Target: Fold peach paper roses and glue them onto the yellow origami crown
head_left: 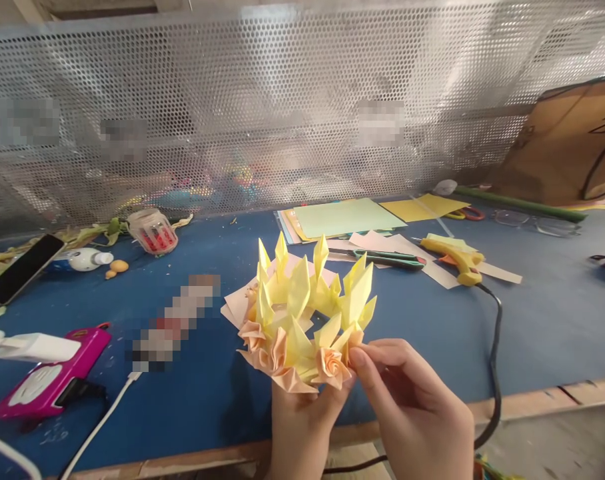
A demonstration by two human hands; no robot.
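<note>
A paper crown (300,293) with pointed yellow leaves and peach folded roses along its front is held up over the near side of the blue table. My left hand (305,417) grips it from below, the fingers mostly hidden behind the roses. At the crown's right front, my right hand (412,403) pinches a small peach paper piece (355,339) between thumb and finger. That piece touches the crown beside a spiral rose (332,365).
Behind the crown lie paper sheets (350,219), a green cutter (390,259) and a yellow glue gun (457,260) with a black cable. A magenta power strip (57,380), phone (22,270) and jar (152,231) are left. A perforated metal screen (207,100) stands behind.
</note>
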